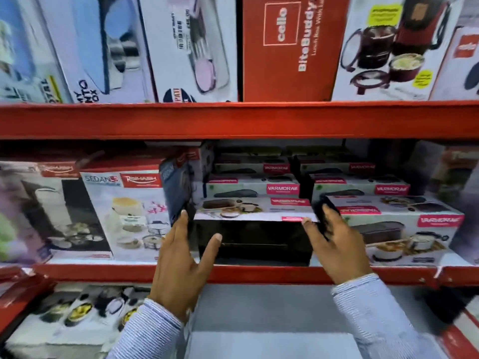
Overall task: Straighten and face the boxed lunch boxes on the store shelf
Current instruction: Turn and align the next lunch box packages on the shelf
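A long lunch box carton (pixel 255 238) with a black front face and a white printed top lies at the front of the middle shelf (pixel 259 274). My left hand (pixel 181 263) presses flat against its left end, thumb on the black face. My right hand (pixel 337 244) rests against its right end with fingers spread. Behind it stand stacks of similar white Varmora boxes (pixel 252 189). Another Varmora box (pixel 404 237) sits to the right, front face outward.
Rehabh Sedan cartons (pixel 124 211) stand left of the hands on the same shelf. The top shelf holds tall boxes, among them a red Cello BiteBuddy carton (pixel 290 47). A lower shelf at bottom left carries more boxes (pixel 72 314). The red shelf beam (pixel 233 120) runs overhead.
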`<action>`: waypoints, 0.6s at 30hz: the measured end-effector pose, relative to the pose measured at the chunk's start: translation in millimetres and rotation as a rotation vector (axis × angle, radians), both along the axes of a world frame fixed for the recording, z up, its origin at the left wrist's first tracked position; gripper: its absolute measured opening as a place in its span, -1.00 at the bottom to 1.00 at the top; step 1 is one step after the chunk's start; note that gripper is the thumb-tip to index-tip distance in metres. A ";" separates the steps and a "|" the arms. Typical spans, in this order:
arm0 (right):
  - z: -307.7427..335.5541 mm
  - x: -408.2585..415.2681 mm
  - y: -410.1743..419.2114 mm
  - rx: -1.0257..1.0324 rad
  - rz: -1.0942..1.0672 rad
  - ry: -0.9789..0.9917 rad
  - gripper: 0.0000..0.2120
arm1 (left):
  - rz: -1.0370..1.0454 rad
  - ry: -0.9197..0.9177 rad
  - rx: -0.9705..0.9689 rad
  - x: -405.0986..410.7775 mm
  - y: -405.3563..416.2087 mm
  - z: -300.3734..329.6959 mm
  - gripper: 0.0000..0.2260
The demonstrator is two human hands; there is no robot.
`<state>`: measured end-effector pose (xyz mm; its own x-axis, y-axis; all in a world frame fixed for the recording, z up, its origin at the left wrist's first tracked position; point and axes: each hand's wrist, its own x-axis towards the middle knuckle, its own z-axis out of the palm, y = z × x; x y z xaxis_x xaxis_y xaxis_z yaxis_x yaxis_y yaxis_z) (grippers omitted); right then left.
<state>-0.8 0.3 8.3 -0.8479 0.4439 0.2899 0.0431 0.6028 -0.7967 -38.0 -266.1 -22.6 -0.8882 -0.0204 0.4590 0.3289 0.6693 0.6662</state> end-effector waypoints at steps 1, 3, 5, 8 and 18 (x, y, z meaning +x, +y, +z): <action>3.3 -3.7 -1.5 -0.032 -0.006 -0.044 -0.35 | -0.033 -0.037 0.016 -4.4 -0.4 3.1 -0.12; 9.1 -10.8 -3.4 -0.099 -0.004 -0.112 -0.37 | -0.060 -0.114 0.065 -12.9 0.0 8.8 -0.14; 15.1 -13.2 -4.8 -0.187 0.002 -0.129 -0.37 | -0.064 -0.182 0.156 -19.3 1.2 12.7 -0.21; 19.7 -8.8 -4.9 -0.264 -0.016 -0.086 -0.40 | -0.121 -0.190 0.288 -20.4 -2.9 19.1 -0.35; 27.7 10.2 4.1 -0.277 -0.062 0.174 -0.77 | -0.059 -0.084 0.513 -13.0 -10.8 34.2 -0.63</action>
